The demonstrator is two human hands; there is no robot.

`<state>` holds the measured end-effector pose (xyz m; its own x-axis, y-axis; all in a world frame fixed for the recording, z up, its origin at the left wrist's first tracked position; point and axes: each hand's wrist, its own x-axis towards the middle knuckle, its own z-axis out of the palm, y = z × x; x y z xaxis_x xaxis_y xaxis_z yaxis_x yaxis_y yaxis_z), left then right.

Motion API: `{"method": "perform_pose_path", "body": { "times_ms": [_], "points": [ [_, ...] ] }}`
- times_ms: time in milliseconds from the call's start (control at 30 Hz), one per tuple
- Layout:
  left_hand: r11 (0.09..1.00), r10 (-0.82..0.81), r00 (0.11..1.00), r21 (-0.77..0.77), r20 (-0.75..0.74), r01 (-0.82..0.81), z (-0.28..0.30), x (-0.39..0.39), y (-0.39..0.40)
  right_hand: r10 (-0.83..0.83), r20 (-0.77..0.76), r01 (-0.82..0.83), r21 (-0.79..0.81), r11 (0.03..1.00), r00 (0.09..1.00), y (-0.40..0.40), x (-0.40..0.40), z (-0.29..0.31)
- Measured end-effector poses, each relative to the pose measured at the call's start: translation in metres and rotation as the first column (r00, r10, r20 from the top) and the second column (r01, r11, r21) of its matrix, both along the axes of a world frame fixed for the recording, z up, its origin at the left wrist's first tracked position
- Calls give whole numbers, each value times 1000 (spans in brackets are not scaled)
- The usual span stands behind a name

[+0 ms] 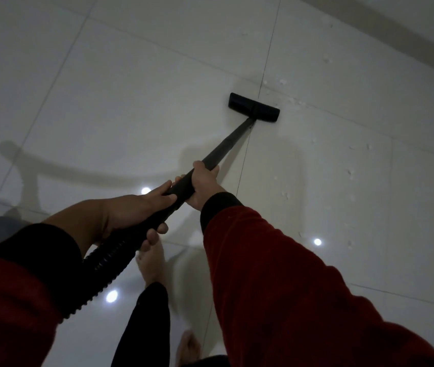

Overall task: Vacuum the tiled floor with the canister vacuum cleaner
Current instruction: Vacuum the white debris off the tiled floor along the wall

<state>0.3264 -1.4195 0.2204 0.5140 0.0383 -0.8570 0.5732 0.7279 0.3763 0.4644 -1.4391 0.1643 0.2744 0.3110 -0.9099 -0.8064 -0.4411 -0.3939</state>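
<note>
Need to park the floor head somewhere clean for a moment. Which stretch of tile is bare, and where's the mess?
Bare tile lies left of the floor head and wand, up to the hose's shadow. White scraps crowd the tiles right of the wand, toward the wall. Near both hands, the bare foot takes the room.

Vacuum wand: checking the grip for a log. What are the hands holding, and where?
Both hold the vacuum wand: right hand mid-tube, left hand near the hose.

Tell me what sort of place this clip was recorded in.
Probably an indoor room in a home, dimly lit. The floor is large glossy pale tiles reflecting ceiling spotlights, a baseboard runs along a wall at top right, and the person is barefoot while pushing a vacuum floor head.
</note>
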Motion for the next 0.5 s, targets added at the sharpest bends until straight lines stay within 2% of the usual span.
{"method": "perform_pose_path", "body": {
  "times_ms": [233, 500],
  "points": [
    [999, -31, 1000, 34, -7, 31, -1, 30, 83, -101, 17, 101, 10, 995, 995, 77, 27, -5],
    [1000, 18, 1000, -2, -2, -18, -22, 67, 142, -46, 52, 49, -57, 997, 998, 142, 67, -16]
  ]
}}
